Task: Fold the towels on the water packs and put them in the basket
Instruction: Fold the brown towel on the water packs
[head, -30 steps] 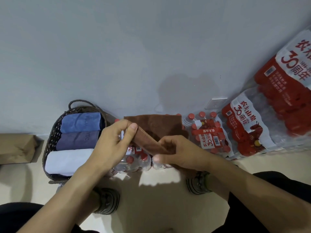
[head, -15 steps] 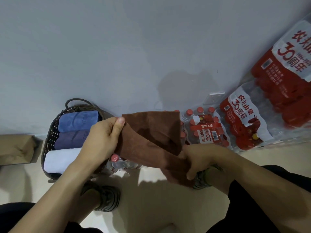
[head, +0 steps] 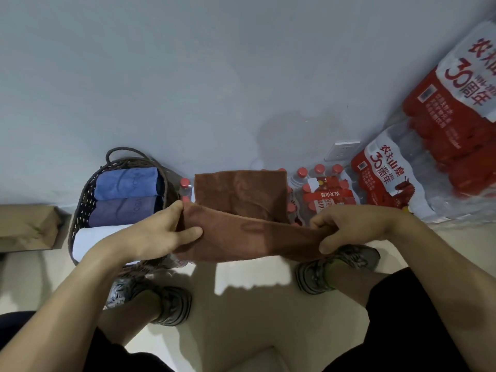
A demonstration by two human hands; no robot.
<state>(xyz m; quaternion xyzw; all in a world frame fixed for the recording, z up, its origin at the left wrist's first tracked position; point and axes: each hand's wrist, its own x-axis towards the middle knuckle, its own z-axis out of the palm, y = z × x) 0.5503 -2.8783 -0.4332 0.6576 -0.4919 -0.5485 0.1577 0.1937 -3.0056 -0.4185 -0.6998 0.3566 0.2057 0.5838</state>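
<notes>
Both hands, left hand (head: 158, 234) and right hand (head: 349, 228), pinch a brown towel (head: 241, 210) mid-frame above the beige floor (head: 268, 318); a basket (head: 80, 200) stands left against the grey wall (head: 214, 76).

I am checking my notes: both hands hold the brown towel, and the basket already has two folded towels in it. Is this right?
Not quite. The head view shows three folded towels in the basket: blue, purple and white. The rest is right: the left hand and right hand hold the brown towel.
</notes>
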